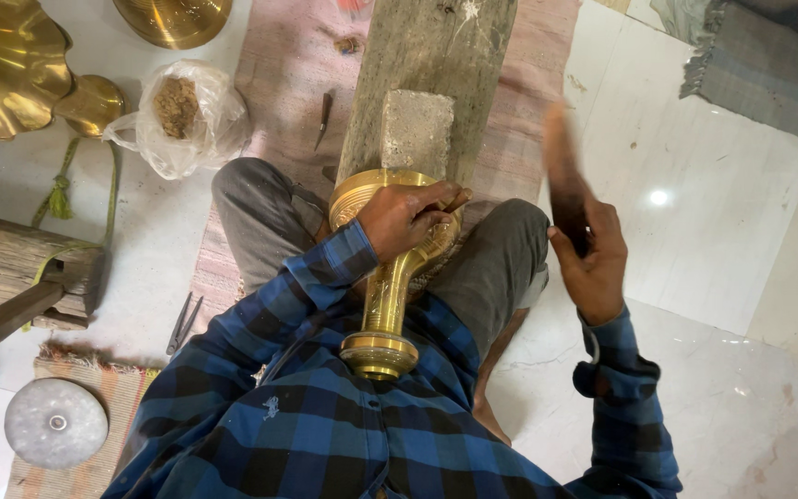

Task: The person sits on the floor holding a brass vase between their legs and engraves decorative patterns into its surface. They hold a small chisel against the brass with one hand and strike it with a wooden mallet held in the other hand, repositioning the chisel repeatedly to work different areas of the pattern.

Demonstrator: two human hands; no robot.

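Head view: a white marble floor (pixel 695 240) was seen under a striped mat (pixel 279 65). At centre, the left hand (pixel 405 217) was clamped on a brass stand (pixel 388 277). Right of it, a blurred wooden mallet (pixel 562 176) was gripped by the right hand (pixel 593 263).

White marble floor (pixel 722 231) with pink rug (pixel 274 74), plastic bag (pixel 187 115), metal disc (pixel 55 422).

A single head-worn camera looked almost straight down from above the seated person, close enough that the blue checked shirt sleeves filled the lower frame. It faced forward over the bent knees toward the long grey wooden plank (pixel 436 55) lying on the white marble floor (pixel 722 231), which reached every edge. No second view existed.
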